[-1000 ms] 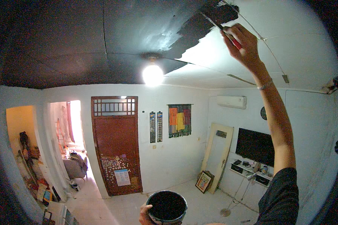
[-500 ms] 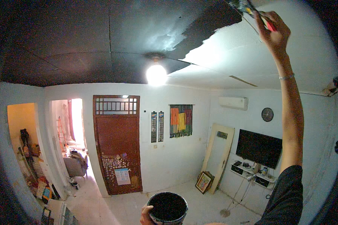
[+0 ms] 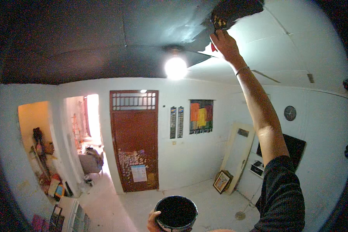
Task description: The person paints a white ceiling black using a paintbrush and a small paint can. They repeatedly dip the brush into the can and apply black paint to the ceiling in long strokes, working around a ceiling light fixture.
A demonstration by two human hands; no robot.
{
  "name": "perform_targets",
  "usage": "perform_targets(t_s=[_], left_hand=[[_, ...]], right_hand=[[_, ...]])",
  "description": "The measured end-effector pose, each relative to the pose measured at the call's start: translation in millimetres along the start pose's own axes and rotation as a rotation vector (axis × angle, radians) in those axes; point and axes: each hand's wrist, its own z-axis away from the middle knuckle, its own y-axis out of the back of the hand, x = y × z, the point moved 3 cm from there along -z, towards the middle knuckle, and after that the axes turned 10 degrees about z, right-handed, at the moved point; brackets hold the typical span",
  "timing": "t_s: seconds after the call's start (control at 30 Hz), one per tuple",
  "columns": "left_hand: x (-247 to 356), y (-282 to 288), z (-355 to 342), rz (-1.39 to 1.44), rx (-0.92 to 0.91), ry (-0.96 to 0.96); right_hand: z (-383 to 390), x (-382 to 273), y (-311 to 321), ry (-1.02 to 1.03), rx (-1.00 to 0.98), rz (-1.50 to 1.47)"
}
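My right hand (image 3: 227, 47) is raised to the ceiling, closed round the red handle of a paintbrush (image 3: 219, 23). The brush's dark head is up against the ceiling (image 3: 313, 42), at the border between black paint and bare white. Low in the view my left hand (image 3: 154, 222) grips the side of a paint bucket (image 3: 177, 212) with a dark inside and a paint-smeared rim. Its thumb shows over the rim; the other fingers are mostly hidden.
A lit bulb (image 3: 175, 68) hangs from the black-painted part, left of my raised arm. Beyond stand a brown door (image 3: 133, 127), a cream door panel (image 3: 237, 154) leaning on the wall, and a framed picture (image 3: 222, 181). A dark television (image 3: 294, 150) is partly behind my arm.
My right hand has swung left with the brush, and black paint now covers more of the ceiling near it. The whole view has shifted; the bucket remains in my left hand.
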Motion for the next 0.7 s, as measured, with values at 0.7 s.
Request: perform_targets(t_s=[0.7], left_hand=[[-49.0, -0.8, 5.8, 0.477, 0.251, 0.470]], right_hand=[[19.4, 52.3, 80.4, -0.302, 0.742, -0.187]])
